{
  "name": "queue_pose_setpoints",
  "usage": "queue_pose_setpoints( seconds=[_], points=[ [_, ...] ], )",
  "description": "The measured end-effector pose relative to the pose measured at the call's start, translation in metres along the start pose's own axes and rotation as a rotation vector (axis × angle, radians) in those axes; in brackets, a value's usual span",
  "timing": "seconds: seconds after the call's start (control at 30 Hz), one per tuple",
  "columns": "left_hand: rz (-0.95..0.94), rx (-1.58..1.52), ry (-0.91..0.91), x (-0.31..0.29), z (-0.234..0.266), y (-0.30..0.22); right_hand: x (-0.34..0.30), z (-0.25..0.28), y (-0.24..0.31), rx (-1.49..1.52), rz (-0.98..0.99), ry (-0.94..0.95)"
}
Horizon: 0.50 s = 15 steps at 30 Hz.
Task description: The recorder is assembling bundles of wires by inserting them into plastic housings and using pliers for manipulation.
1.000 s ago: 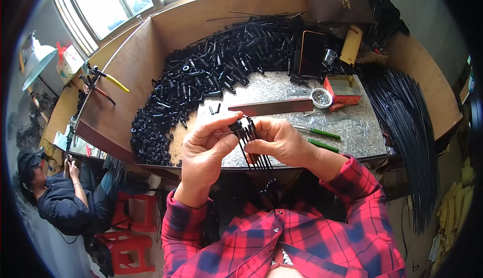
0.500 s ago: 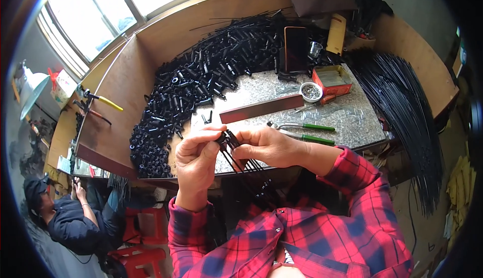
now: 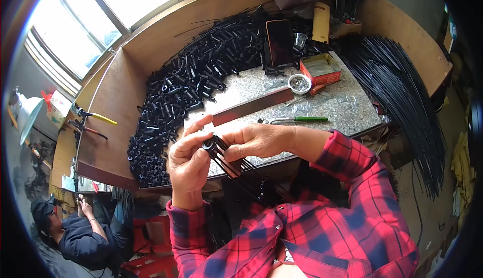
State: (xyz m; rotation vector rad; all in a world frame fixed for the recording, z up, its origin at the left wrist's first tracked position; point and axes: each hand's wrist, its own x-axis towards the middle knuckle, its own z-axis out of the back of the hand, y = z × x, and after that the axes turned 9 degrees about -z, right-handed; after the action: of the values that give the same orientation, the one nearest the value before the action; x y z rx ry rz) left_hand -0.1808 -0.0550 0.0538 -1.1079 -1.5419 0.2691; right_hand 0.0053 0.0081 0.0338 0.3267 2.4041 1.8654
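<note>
Between both hands, near the front edge of the workbench, is a black umbrella frame, a round plastic hub with several thin rods trailing toward my lap. My left hand closes thumb and fingers on the hub, with the upper fingers partly stretched out. My right hand pinches the rods just below the hub; its far fingers are hidden. Beyond the right hand lie green-handled pliers, partly covered by that forearm. A dark reddish bar rests on the speckled top behind them.
Black plastic tubes and rings are heaped at the left and back. Long black rods hang over the right side. A white cup, red box and phone stand at the back. Another person sits at lower left.
The hub has tilted so its round end shows, and it sits slightly lower and farther left. My left fingers have spread somewhat. My right forearm now covers one plier handle.
</note>
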Motion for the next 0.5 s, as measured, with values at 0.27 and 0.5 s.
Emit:
queue_pose_setpoints(
  seconds=[0.27,0.5],
  points=[
    [0.103,-0.075,0.185,0.016,-0.002,0.005,-0.011,-0.002,0.007,-0.137,-0.05,-0.113],
    [0.111,0.505,-0.224,-0.004,-0.013,-0.012,-0.01,-0.021,0.024,-0.488,0.212,-0.498]
  ],
)
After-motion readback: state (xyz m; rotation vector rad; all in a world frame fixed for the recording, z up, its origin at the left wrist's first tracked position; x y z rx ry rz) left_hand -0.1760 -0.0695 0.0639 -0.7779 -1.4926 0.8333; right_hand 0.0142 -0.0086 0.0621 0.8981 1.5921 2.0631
